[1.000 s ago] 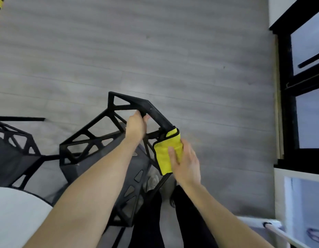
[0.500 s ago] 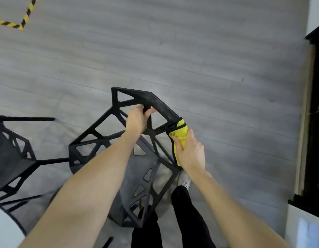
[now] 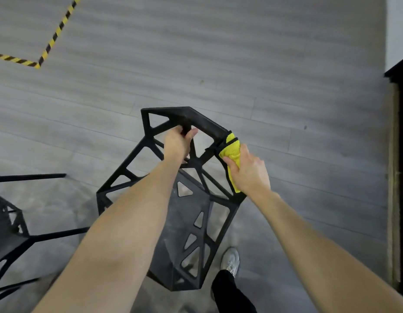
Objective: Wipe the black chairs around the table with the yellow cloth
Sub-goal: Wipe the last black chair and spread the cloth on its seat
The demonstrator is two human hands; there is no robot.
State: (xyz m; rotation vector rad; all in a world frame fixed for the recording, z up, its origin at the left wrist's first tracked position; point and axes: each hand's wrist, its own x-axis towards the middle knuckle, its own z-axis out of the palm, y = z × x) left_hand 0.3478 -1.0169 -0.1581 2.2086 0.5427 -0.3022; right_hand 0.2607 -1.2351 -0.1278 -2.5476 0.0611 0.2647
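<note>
Both hands work: left hand (image 3: 178, 141) grips the stiff black chair (image 3: 196, 213) frame (a firm hold), right hand (image 3: 248, 170) squeezes the soft yellow cloth (image 3: 232, 150) around the frame.

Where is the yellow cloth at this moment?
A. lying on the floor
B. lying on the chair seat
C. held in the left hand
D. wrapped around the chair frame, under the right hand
D: the right hand grips the yellow cloth around the black chair frame.
</note>
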